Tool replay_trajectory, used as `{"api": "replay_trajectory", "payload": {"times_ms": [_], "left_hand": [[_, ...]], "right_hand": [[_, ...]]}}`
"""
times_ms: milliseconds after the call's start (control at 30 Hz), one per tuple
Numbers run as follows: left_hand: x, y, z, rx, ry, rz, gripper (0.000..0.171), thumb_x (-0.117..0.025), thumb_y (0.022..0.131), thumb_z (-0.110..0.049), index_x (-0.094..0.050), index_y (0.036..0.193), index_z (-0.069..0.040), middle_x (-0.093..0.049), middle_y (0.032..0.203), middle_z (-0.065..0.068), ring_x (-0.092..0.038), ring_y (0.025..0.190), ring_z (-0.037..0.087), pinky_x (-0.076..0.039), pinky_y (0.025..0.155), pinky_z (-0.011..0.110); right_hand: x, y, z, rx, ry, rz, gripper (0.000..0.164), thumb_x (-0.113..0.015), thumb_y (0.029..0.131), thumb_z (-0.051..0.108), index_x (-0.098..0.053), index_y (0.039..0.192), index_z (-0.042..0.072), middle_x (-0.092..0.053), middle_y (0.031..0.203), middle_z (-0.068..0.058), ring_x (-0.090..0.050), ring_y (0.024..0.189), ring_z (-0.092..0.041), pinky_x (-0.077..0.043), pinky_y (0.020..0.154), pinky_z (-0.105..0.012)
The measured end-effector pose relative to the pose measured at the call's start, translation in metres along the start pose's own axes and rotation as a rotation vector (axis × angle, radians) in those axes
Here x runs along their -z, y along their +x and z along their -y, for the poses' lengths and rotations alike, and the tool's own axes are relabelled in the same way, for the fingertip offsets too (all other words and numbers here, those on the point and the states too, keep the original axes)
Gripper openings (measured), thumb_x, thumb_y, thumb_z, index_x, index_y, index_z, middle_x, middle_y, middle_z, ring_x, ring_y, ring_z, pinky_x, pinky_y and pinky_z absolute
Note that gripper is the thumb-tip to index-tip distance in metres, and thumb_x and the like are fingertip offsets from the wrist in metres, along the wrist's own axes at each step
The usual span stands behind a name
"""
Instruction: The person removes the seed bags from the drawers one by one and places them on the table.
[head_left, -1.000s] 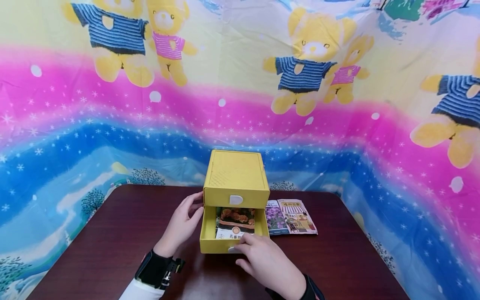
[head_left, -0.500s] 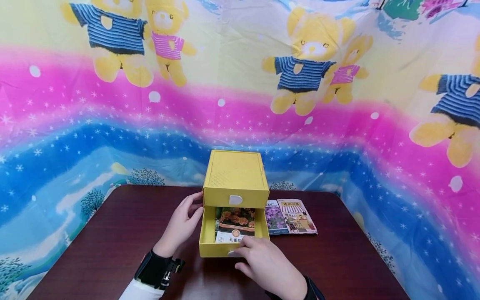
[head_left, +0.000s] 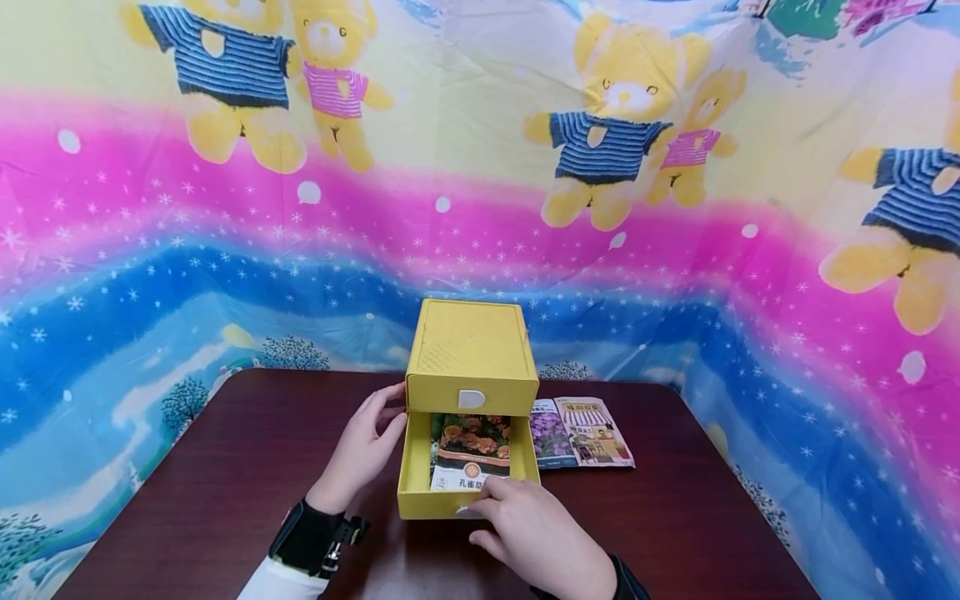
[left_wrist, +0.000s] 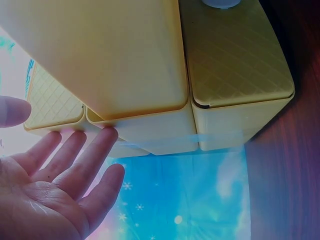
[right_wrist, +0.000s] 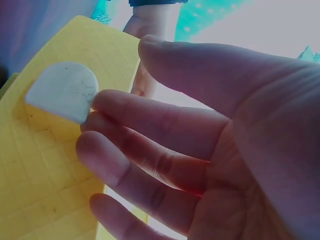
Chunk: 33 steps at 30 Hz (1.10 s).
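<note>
A yellow drawer cabinet (head_left: 474, 337) stands on the table. Its middle drawer (head_left: 420, 503) is pulled out, with a seed packet (head_left: 474, 442) showing orange flowers lying inside. At the front of that drawer, the fingertips of my right hand (head_left: 525, 517) hook at the edge of the white handle (right_wrist: 65, 90), thumb held away from it. My left hand (head_left: 365, 446) has loosely spread fingers. Its fingertips rest at the cabinet's left side, beside the upper drawer (left_wrist: 55, 95). A lower drawer (left_wrist: 235, 55) appears pushed in, in the left wrist view.
Two more seed packets, one with purple flowers (head_left: 551, 437) and one with a shopfront picture (head_left: 595, 433), lie right of the cabinet on the dark wooden table (head_left: 247, 467). Behind hangs a cloth backdrop (head_left: 442, 233) printed with bears.
The middle drawer has slid a little further out toward the front, and my right hand's fingers stay at its handle. More of the packet inside shows. The left hand keeps its place.
</note>
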<state>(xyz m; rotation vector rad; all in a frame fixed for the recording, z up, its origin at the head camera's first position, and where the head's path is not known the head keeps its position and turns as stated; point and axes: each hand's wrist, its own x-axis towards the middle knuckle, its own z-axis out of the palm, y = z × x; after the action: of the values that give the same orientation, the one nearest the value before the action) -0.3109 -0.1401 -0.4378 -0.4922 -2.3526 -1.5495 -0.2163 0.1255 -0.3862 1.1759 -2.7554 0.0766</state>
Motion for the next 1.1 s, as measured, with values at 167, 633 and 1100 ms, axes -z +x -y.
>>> {"api": "replay_trajectory", "payload": {"times_ms": [167, 633, 1100], "left_hand": [[0.0002, -0.0006, -0.0005, 0.012, 0.007, 0.006, 0.048, -0.057, 0.105, -0.009, -0.045, 0.151, -0.014, -0.047, 0.151, 0.012, -0.063, 0.124, 0.03, -0.056, 0.098, 0.041], [0.0012, -0.0014, -0.002, 0.024, 0.001, 0.013, 0.048, -0.057, 0.105, -0.012, -0.045, 0.152, -0.015, -0.047, 0.152, 0.011, -0.063, 0.124, 0.029, -0.055, 0.099, 0.04], [0.0008, -0.0007, -0.0005, 0.009, -0.004, 0.009, 0.048, -0.057, 0.105, -0.009, -0.045, 0.151, -0.014, -0.047, 0.151, 0.012, -0.063, 0.124, 0.03, -0.056, 0.097, 0.041]], "right_hand": [[0.0002, -0.0009, 0.0009, -0.009, 0.029, 0.013, 0.019, -0.072, 0.095, 0.038, -0.077, 0.107, 0.024, -0.056, 0.089, 0.013, -0.053, 0.076, 0.001, -0.046, 0.066, -0.02], [0.0027, -0.0018, 0.0034, -0.022, 0.067, 0.048, 0.021, -0.071, 0.096, 0.04, -0.076, 0.111, 0.027, -0.058, 0.094, 0.015, -0.056, 0.08, 0.001, -0.048, 0.069, -0.019], [0.0054, -0.0039, 0.0007, 0.015, 0.111, -0.002, 0.016, -0.071, 0.096, 0.036, -0.078, 0.108, 0.027, -0.063, 0.093, 0.013, -0.059, 0.081, 0.004, -0.048, 0.067, -0.017]]}}
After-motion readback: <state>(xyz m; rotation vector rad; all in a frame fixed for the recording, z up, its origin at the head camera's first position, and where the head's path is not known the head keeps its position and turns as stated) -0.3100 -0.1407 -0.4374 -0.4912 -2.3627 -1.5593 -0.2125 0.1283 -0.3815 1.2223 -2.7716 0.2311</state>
